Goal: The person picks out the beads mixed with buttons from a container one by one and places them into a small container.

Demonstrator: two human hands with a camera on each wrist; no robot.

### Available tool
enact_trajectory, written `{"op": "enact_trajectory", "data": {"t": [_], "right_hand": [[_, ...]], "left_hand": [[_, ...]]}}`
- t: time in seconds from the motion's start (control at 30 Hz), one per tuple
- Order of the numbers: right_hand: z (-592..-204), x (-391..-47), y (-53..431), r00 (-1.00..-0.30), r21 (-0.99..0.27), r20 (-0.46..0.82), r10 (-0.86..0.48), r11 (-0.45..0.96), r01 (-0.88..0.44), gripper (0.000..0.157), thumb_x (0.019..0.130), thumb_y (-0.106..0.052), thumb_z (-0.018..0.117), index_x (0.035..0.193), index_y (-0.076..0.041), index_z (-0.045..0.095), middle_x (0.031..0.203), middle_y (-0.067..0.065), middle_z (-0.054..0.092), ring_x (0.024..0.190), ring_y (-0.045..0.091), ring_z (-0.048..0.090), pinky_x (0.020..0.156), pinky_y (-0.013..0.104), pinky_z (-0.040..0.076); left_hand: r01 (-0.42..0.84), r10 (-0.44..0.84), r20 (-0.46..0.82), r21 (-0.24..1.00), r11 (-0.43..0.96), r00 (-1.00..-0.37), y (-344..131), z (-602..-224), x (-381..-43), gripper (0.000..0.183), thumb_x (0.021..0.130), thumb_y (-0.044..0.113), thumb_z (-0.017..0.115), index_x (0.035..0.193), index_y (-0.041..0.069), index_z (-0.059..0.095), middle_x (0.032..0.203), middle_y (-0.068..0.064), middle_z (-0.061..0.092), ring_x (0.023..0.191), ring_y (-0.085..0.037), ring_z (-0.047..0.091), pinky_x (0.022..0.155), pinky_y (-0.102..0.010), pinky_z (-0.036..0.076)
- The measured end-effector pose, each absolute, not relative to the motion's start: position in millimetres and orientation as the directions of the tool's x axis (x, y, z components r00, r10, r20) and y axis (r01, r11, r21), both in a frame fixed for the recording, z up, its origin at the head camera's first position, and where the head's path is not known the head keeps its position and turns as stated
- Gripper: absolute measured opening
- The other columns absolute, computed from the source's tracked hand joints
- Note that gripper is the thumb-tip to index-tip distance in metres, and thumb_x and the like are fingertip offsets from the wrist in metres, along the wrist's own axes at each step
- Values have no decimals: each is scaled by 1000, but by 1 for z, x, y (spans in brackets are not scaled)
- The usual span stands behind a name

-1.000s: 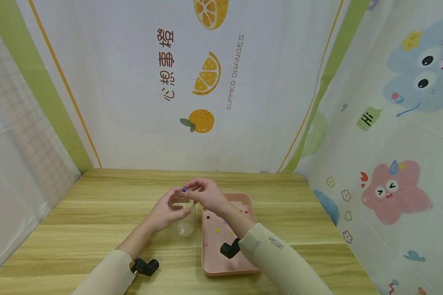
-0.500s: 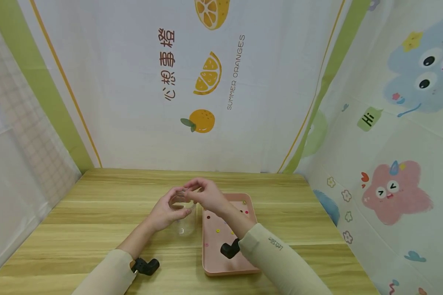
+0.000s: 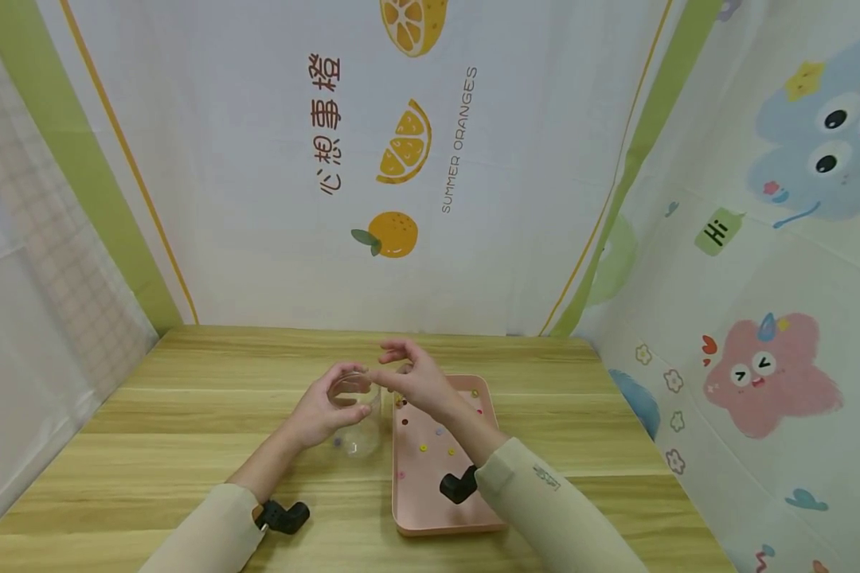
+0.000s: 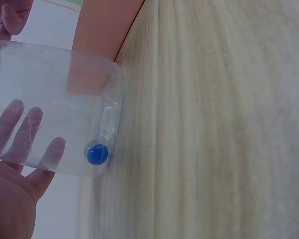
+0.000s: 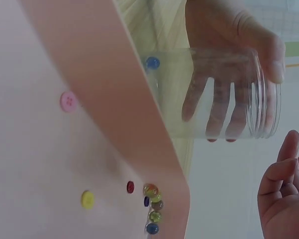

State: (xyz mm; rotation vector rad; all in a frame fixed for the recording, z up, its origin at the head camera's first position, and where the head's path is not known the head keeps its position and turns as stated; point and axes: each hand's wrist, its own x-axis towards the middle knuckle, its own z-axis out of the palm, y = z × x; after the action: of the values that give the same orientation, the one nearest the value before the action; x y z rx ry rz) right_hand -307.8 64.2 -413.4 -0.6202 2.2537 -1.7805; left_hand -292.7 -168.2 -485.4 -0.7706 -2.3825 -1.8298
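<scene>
The left hand (image 3: 326, 414) is curled round the top of a clear, round jar (image 3: 361, 439), which stands upright on the counter (image 3: 115, 461). The jar is smooth and see-through, with ridges near its rim. A shiny blue marble (image 4: 97, 153) lies inside, at the bottom. The right hand (image 3: 419, 382) is just beside the rim, with loosely bent fingers and nothing seen in them.

Next to the jar is a pink tray (image 3: 423, 513) with round corners. Flat, round buttons (image 5: 87, 199) lie in it, and a few glassy marbles (image 5: 155, 216) sit in a row by its wall. The counter has stripy wood lines.

The right arm and sleeve (image 3: 559, 509) hide part of the tray. In the left wrist view, the right hand is cut off at the corner.

The back cloth (image 3: 272, 263) says "SUMMER ORANGES" and "心想事橙". A green bubble (image 3: 719, 231) says "Hi". The sleeve's writing is too blurry to read.
</scene>
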Motion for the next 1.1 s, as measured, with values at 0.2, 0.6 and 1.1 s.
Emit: {"op": "enact_trajectory", "data": {"t": [0.2,0.6,1.1], "right_hand": [[-417,-308,75,-900,-960,103,-424,194,-201,63,102,-27,78,158,-15,51,149,22,59,108,36,70,84,31,61],[-430,-314,103,-922,-968,74,-379,195,-158,66,102,-26,77,160,-15,48,147,16,59,100,27,69,78,31,54],[-439,-322,135,-947,-968,52,-316,216,-125,65,102,-26,78,159,-18,48,147,18,59,93,36,70,66,30,48]], "left_hand": [[402,356,323,899,173,-877,-168,-485,-292,60,98,12,79,150,3,50,144,-31,64,136,-49,63,111,-66,54],[407,354,330,897,170,-875,-167,-485,-291,61,97,11,80,150,2,50,143,-30,64,135,-50,63,110,-66,54],[414,345,335,891,186,-877,-166,-486,-292,61,96,11,81,149,2,51,141,-27,66,134,-49,64,109,-64,56]]}}
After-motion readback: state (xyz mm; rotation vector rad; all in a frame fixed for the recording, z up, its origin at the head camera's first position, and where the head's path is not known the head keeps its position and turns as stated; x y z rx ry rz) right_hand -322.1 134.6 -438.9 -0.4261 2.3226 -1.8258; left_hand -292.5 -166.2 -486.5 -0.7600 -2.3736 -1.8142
